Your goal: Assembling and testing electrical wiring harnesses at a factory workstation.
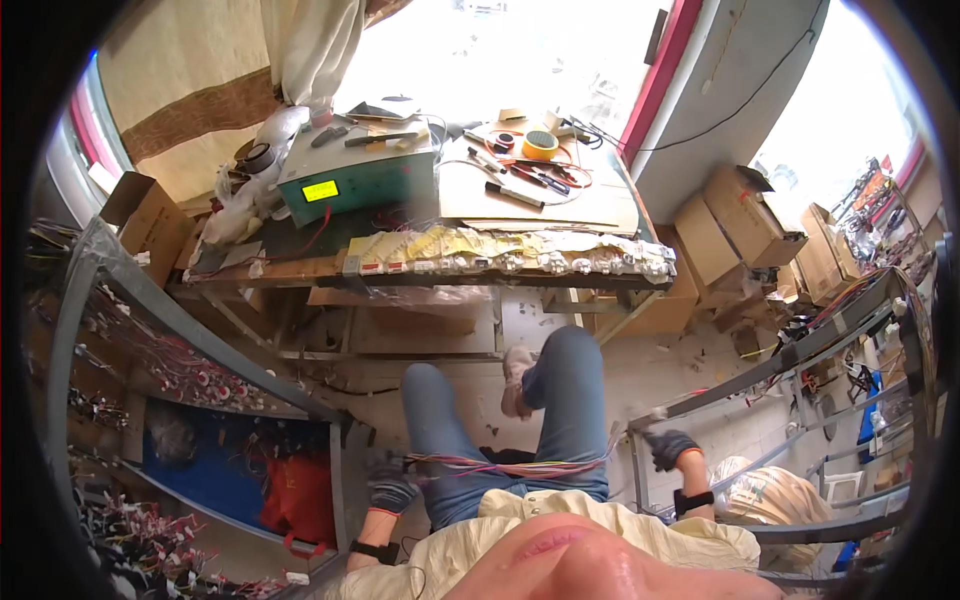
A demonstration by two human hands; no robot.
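Note:
A bundle of thin red, pink, yellow and purple wires (520, 467) lies across my lap, over both thighs. My left hand (392, 484), in a grey striped knit glove, is beside the bundle's left end. Blur hides its fingers, so whether it grips the wires cannot be seen. To the right of my thigh is my right hand (674, 450) in a dark grey glove. Its fingers look apart, with nothing visible between them, close to the bundle's right end and a metal rack rail.
Ahead stands a workbench (235, 268) bearing a green instrument box (360, 185), pens and an orange tape roll (540, 146). Metal racks hung with wires flank me, the left one (215, 325) above a blue tray (215, 470). Cardboard boxes (735, 215) stand at the right.

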